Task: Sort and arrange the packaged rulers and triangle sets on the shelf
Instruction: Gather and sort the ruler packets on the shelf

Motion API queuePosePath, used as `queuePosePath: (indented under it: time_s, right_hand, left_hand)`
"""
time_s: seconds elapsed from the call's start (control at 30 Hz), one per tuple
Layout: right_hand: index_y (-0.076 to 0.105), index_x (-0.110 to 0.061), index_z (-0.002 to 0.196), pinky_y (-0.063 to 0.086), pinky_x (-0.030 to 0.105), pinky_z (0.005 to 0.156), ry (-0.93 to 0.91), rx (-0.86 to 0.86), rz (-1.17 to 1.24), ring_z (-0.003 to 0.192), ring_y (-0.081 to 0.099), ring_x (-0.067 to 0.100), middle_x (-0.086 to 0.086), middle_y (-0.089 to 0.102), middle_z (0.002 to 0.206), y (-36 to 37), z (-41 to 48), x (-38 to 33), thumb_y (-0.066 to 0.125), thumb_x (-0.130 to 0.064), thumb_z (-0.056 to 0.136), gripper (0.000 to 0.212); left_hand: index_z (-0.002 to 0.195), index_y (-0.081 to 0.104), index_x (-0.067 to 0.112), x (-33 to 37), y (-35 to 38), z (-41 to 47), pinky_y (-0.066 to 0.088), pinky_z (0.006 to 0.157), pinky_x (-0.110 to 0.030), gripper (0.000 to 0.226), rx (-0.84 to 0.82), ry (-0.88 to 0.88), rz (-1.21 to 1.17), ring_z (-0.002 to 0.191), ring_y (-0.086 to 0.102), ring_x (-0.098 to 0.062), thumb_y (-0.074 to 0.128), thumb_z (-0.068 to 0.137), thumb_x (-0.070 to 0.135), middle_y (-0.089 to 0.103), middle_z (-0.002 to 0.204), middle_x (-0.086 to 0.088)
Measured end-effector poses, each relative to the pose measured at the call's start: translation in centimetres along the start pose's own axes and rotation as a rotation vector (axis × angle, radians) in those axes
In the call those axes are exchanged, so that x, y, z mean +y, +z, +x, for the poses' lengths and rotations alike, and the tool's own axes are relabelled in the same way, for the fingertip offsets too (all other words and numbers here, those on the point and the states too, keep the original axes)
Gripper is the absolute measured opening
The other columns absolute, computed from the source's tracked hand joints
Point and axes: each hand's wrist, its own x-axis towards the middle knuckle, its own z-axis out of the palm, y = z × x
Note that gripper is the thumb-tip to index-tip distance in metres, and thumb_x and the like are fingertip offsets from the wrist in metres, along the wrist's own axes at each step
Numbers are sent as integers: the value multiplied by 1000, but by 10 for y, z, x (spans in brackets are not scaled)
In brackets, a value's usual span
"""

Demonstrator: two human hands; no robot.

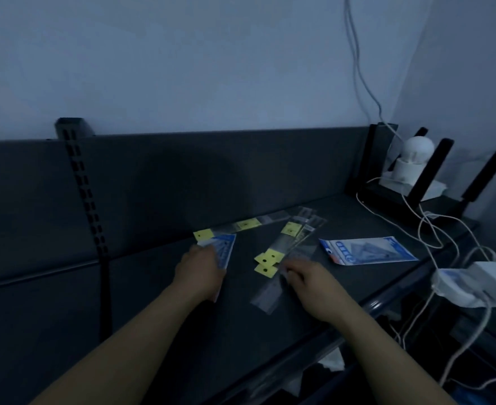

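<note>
Left hand (200, 271) grips a blue triangle pack (226, 248); right hand (311, 285), blurred, fingers curled onto a clear ruler sleeve (267, 298); white cables (429, 229) tangle just right of another blue pack (368, 251).

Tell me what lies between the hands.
Head view: two yellow-tagged ruler packs on the shelf, between the left hand gripping a triangle set pack and the right hand.
</note>
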Motion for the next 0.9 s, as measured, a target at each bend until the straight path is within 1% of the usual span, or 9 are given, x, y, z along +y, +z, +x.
queuePosePath:
  time_s: [0.1,0.2,0.33,0.4,0.47,0.53,0.63,0.73,0.9]
  right_hand:
    - [59,-10,118,39,36,96,134,169,-173,114,51,28,9,57,121,-22,15,31,52,-18,91,29]
    - [51,-10,123,33,39,102,421,28,-383,125,43,30,14,49,132,-37,21,63,51,-41,91,45]
    - [60,-16,90,45,35,83,273,14,-321,104,56,27,6,60,105,-35,12,61,51,-36,89,22]
    - [66,-17,97,46,32,82,222,-1,-209,102,58,22,1,62,105,-37,5,53,58,-37,88,23]
    - [67,-15,110,44,29,87,248,-69,45,105,58,17,-1,63,110,-44,1,48,64,-38,86,33]
    - [63,-16,122,41,25,90,298,-10,254,112,56,14,0,62,122,-50,3,51,62,-39,88,41]
    - [48,-12,136,37,31,101,408,116,87,128,44,24,8,49,137,-56,11,67,62,-44,86,61]
    - [46,-12,134,37,36,105,419,-89,-141,129,41,27,12,44,140,-53,11,67,65,-56,79,73]
    - [30,-20,147,33,33,108,280,-143,57,134,29,19,1,34,144,-46,1,52,80,-53,65,102]
  left_hand:
    - [128,43,13,3,-17,2,49,91,-36,67,-94,-122,-9,116,49,-29,78,74,33,40,132,-13]
    - [135,33,9,4,-29,-1,49,89,-34,96,-162,-174,-97,116,51,-26,89,60,31,45,133,-12]
    - [134,34,11,5,-23,-8,49,75,-28,91,-169,-107,-329,96,57,-17,89,62,21,55,114,-3]
    - [139,33,14,12,-20,-12,46,66,-20,89,-159,-40,-435,85,56,-9,86,68,21,53,104,6]
    - [140,32,17,23,-18,-13,42,57,-15,85,-126,12,-523,77,53,-2,83,72,20,51,96,11]
    - [143,30,17,36,-14,-11,44,62,-17,85,-124,50,-555,82,54,-5,81,75,20,54,109,5]
    - [148,22,16,47,-2,-8,48,81,-28,91,-149,67,-553,103,56,-16,79,77,19,51,134,-3]
    - [150,16,17,51,9,-5,46,80,-29,90,-133,65,-567,101,54,-16,74,82,14,52,135,-6]
    - [153,8,18,51,13,-3,43,78,-27,87,-116,57,-517,97,50,-14,66,89,14,52,135,-8]
